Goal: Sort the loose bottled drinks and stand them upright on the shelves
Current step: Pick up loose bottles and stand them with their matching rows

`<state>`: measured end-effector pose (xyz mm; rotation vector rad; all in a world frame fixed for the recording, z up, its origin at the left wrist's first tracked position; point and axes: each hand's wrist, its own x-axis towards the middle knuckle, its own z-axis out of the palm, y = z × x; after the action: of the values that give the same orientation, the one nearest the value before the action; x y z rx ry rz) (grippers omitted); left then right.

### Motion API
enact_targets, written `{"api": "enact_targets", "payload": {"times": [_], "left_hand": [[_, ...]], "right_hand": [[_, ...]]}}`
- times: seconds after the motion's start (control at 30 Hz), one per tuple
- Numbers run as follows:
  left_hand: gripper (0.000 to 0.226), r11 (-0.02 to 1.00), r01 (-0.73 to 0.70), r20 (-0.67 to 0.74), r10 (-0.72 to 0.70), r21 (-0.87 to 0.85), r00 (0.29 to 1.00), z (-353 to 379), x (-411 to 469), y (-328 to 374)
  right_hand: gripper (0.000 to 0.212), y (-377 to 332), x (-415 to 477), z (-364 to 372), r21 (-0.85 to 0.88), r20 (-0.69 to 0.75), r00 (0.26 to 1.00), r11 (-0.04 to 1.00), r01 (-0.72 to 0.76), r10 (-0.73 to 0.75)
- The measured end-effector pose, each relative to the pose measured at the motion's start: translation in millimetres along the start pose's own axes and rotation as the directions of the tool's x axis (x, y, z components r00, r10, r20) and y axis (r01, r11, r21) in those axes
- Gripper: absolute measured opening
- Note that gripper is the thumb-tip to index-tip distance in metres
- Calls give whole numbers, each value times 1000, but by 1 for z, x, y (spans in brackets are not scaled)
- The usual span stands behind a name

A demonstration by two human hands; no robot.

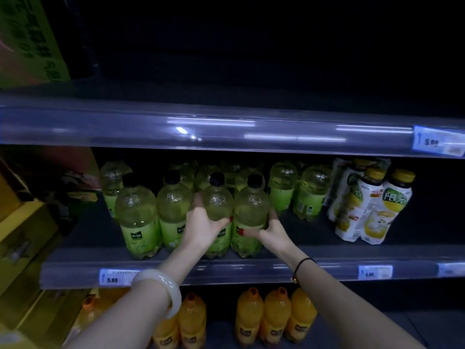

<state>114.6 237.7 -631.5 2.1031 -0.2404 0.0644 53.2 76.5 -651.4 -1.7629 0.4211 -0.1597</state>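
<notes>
Several green bottled drinks with black caps stand upright in a front row on the middle shelf (314, 269). My left hand (202, 226) grips one green bottle (217, 197), third from the left in that row. My right hand (270, 229) grips the green bottle next to it (251, 205), with its thumb across the label. More green bottles (310, 190) stand behind and to the right. White bottles with yellow caps (372, 205) stand at the shelf's right.
Orange drink bottles (275, 313) stand on the shelf below. The upper shelf (226, 127) is dark, with a green carton (30, 39) at its left. Yellow boxes (22, 238) sit to the left of the shelving. Price tags (112, 277) hang on the shelf rails.
</notes>
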Motion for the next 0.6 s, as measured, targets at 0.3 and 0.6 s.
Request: {"api": "enact_targets", "payload": {"times": [0.3, 0.6], "left_hand": [[96, 999, 30, -87, -26, 38, 996, 0, -14, 8], [62, 884, 13, -89, 32, 467, 995, -16, -28, 27]], "right_hand": [[94, -9, -16, -6, -96, -117, 993, 995, 7, -18], [48, -16, -32, 3, -184, -167, 985, 983, 19, -50]]}}
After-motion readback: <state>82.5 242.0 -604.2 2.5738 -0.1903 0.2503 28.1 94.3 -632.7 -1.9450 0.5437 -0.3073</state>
